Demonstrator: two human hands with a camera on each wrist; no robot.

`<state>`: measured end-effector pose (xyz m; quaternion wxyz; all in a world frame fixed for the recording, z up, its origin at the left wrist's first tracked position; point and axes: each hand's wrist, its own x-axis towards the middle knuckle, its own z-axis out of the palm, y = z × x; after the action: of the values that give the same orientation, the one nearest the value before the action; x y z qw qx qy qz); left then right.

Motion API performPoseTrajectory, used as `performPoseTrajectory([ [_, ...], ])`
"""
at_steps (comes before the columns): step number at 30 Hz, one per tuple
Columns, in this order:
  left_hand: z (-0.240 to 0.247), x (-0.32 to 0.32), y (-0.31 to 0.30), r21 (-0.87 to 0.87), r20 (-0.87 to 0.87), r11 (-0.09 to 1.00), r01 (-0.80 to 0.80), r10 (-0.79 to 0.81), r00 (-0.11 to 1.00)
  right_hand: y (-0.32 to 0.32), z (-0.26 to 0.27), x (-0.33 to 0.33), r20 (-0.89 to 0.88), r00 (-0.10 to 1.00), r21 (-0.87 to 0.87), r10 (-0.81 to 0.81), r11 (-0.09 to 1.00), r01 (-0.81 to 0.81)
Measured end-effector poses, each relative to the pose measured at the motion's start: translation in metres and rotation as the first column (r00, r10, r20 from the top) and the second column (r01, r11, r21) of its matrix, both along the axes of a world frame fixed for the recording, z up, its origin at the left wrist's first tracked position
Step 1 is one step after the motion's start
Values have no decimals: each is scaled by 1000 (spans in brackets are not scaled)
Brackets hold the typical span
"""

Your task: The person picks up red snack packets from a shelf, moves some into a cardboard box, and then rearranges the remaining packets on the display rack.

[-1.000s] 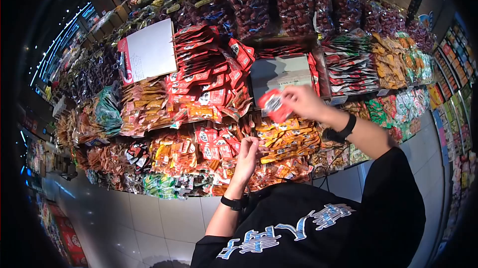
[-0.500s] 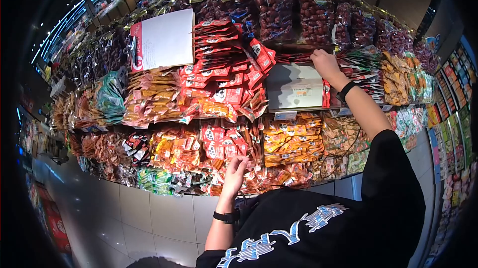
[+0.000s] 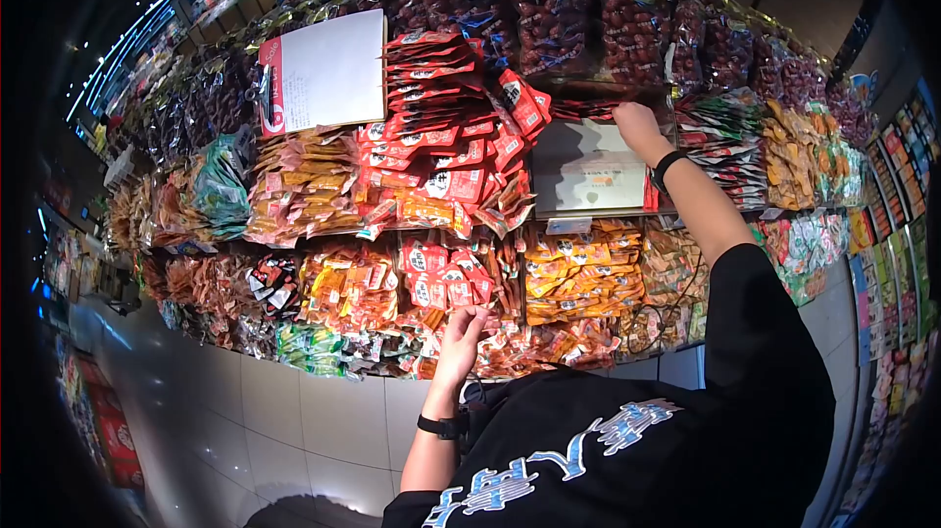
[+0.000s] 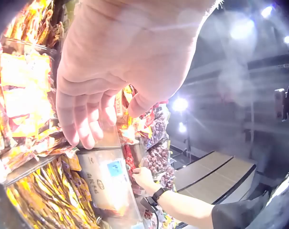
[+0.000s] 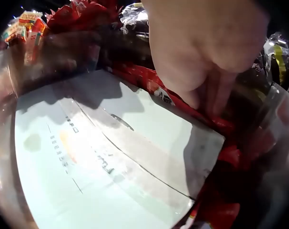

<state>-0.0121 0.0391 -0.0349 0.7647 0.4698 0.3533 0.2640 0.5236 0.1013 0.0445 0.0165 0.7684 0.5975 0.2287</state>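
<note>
My right hand [image 3: 643,134] reaches down at the back right corner of a clear bin. Its fingers [image 5: 216,93] pinch a red snack packet [image 5: 220,125] in the row behind a white box [image 5: 149,157]; the thumb is hidden in the right wrist view. More red packets [image 3: 588,109] stand along the bin's back. My left hand [image 3: 461,344] hovers in front of the lower shelf, near red-and-white packets [image 3: 441,278], its fingers [image 4: 80,117] loosely bent with nothing in them.
A clipboard [image 3: 328,72] with white paper lies left of a tall heap of red packets [image 3: 436,141]. Yellow packets [image 3: 583,273] fill the lower bin in front. Bags of dark red fruit [image 3: 637,28] line the back. Green and red packets [image 3: 720,146] stand to the right.
My right hand has carried a red packet from in front of the white box to the bin's back right corner and stayed there. The left hand has lowered slightly and shifted left.
</note>
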Motion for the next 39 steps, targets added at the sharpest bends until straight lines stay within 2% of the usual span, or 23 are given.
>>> performPoseTrajectory([
  [3, 11, 5, -3, 14, -25, 1000, -15, 16, 1000, -5, 3, -17, -158, 981, -53, -117, 993, 110],
  [6, 1, 7, -2, 46, -20, 999, 18, -18, 1000, -17, 2, -26, -187, 981, 11, -54, 998, 57],
  [9, 4, 20, -6, 56, -67, 997, 60, -57, 996, -11, -3, -13, -273, 956, -50, -104, 994, 94],
  [11, -2, 26, -8, 138, -69, 982, 131, -122, 990, -12, 12, -21, -431, 867, -157, -251, 967, 202],
  [12, 8, 29, -11, 95, -41, 987, 131, -128, 991, -5, 4, -1, -479, 850, -149, -220, 975, 168],
  [13, 9, 29, -11, 190, -57, 964, 183, -175, 983, -2, -10, 17, -531, 829, -143, -174, 983, 115],
  [14, 1, 25, -11, 256, -91, 940, 227, -211, 973, -7, 2, 7, -533, 818, -160, -217, 975, 154],
  [15, 16, 18, -15, 250, -155, 929, 272, -238, 959, -18, -2, 2, -474, 880, 49, -22, 997, 52],
  [16, 9, 11, -13, 262, -188, 921, 288, -244, 951, -30, 23, -27, -523, 852, 82, -30, 993, 85],
  [18, -1, -8, -13, 225, -268, 916, 331, -268, 925, -57, 51, -75, -573, 806, 277, 147, 961, 22],
  [19, -3, -15, -10, 184, -315, 919, 350, -282, 906, -72, 70, -116, -647, 738, 320, 191, 947, 34],
  [21, -18, -32, -7, 105, -234, 949, 297, -266, 935, -95, 75, -180, -675, 609, 479, 418, 875, -70],
  [22, -21, -42, -5, 80, -230, 957, 278, -254, 939, -107, 79, -224, -702, 568, 481, 430, 874, -67],
  [23, -24, -51, -2, 55, -224, 964, 260, -242, 944, -113, 65, -255, -763, 448, 485, 465, 871, -79],
  [24, -28, -60, 0, 21, -206, 971, 238, -229, 951, -116, 57, -292, -866, 278, 411, 416, 908, -78],
  [25, -32, -71, 2, 0, -198, 972, 235, -231, 953, -111, 40, -318, -867, 264, 378, 423, 903, -203],
  [27, -41, -93, 12, -39, -179, 970, 241, -244, 953, -92, -11, -360, -930, 327, 86, 170, 963, -257],
  [29, -29, -116, 23, -41, -215, 973, 225, -229, 950, -65, -72, -389, -950, 293, -148, -108, 982, -120],
  [31, -30, -146, 34, -80, -188, 975, 205, -217, 958, -46, -107, -414, -791, 605, -129, -93, 992, -16],
  [32, -44, -164, 45, -18, -254, 961, 276, -271, 929, -38, -140, -418, -750, 660, -43, -45, 999, 20],
  [35, -47, -207, 69, -28, -238, 956, 291, -290, 927, -12, -150, -449, -738, 615, -156, -277, 957, 244],
  [38, -52, -241, 94, -53, -236, 955, 291, -295, 926, 4, -181, -464, -653, 709, -48, -266, 949, 312],
  [39, -50, -250, 102, -69, -240, 953, 296, -303, 922, 7, -179, -469, -682, 677, -72, -276, 947, 314],
])
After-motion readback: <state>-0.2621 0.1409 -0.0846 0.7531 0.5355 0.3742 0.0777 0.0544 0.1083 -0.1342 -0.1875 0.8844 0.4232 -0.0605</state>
